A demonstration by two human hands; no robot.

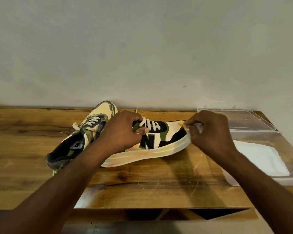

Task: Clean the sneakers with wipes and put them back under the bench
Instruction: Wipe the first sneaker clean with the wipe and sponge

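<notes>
Two cream, green and black sneakers lie on the wooden bench top [142,183]. The nearer sneaker [159,146] has a black N on its side, a stained sole, and its toe points right. My left hand [123,130] grips it at the tongue and laces. My right hand [208,132] pinches a white wipe [199,126] against the sneaker's toe. The second sneaker [85,132] lies behind and to the left, its toe toward the wall, partly hidden by my left arm.
A clear plastic box [277,180] with its lid [235,119] open stands at the bench's right end and holds a stack of white wipes [260,159]. A plain wall [142,48] runs along the back edge. Below the front edge is an open gap.
</notes>
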